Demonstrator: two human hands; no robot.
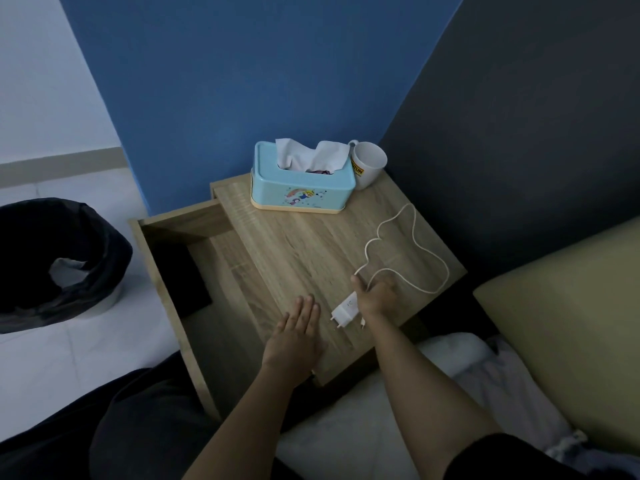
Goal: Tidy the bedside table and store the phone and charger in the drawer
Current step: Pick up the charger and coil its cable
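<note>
A white charger plug (345, 310) lies near the front of the wooden bedside table (294, 251), its white cable (412, 233) looping toward the back right. My right hand (375, 294) rests on the cable just beside the plug, fingers curled around it. Left of the plug, my left hand (296, 336) lies flat on the tabletop, fingers together, holding nothing. The drawer (166, 258) stands pulled out to the left, and a dark flat object (194, 271), possibly the phone, lies inside it.
A light blue tissue box (301, 181) and a white mug (367, 164) stand at the back of the table. A bin with a black liner (59, 258) sits on the floor at left. The bed (561, 327) lies on the right.
</note>
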